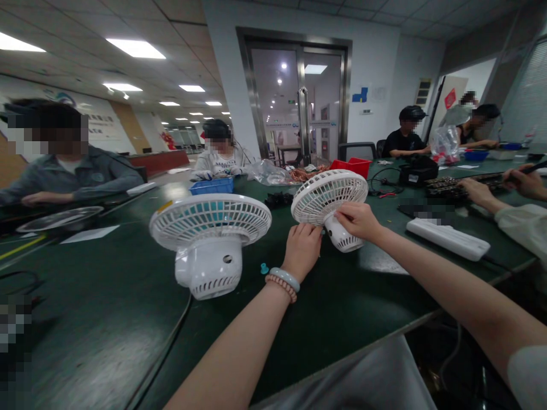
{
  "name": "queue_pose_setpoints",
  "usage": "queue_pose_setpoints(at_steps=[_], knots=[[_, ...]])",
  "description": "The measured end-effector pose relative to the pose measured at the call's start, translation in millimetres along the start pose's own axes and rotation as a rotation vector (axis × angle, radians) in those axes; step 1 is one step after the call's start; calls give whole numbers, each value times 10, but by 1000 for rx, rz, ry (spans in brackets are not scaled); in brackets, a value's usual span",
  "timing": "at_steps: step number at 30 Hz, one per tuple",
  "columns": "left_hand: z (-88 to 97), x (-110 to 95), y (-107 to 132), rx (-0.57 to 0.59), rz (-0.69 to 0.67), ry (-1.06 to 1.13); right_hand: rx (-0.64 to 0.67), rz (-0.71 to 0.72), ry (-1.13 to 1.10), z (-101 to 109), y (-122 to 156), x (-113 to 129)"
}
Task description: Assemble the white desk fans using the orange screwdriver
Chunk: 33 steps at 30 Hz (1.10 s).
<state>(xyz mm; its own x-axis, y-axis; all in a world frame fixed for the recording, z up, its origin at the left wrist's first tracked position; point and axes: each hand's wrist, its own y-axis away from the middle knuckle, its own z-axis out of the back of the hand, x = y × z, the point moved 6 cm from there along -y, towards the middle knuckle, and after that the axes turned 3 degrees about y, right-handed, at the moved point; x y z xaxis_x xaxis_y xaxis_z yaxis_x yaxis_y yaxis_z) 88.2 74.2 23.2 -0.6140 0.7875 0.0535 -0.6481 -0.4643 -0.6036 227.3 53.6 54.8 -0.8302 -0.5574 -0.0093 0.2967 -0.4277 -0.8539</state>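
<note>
A white electric fan head is tilted on the green table, its slotted grille turned up and away from me. My right hand grips its motor housing from the right, fingers closed. On the fan's near left side, my left hand is closed in a curl right by the housing; its fingertips and whatever they pinch are hidden. Left of my hands a second, larger white fan rests on its grille-side tilt, with a cable running from its housing. A small teal plastic piece lies beside my left wrist.
Behind the fans are a blue tray, a red bin, clear plastic bags and copper-coloured wire. A white power strip lies to the right. Co-workers sit around the table; one person's hands work at the far right.
</note>
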Motion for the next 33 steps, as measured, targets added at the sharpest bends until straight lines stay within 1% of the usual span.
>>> queue_pose_setpoints(at_steps=[5,13,22,28,33], knots=[[-4,-8,6,-43,-27,5,8,-7,16,2,-1,4],[-57,-30,-5,-64,-71,-59,22,-25,30,-8,-3,6],[-42,-93,-9,-81,-101,-50,22,-32,38,-10,-7,9],[-58,-103,-11,-67,-88,-61,33,-28,50,-14,-4,10],[-47,-84,-16,-82,-68,-44,38,-26,52,-26,-1,4]])
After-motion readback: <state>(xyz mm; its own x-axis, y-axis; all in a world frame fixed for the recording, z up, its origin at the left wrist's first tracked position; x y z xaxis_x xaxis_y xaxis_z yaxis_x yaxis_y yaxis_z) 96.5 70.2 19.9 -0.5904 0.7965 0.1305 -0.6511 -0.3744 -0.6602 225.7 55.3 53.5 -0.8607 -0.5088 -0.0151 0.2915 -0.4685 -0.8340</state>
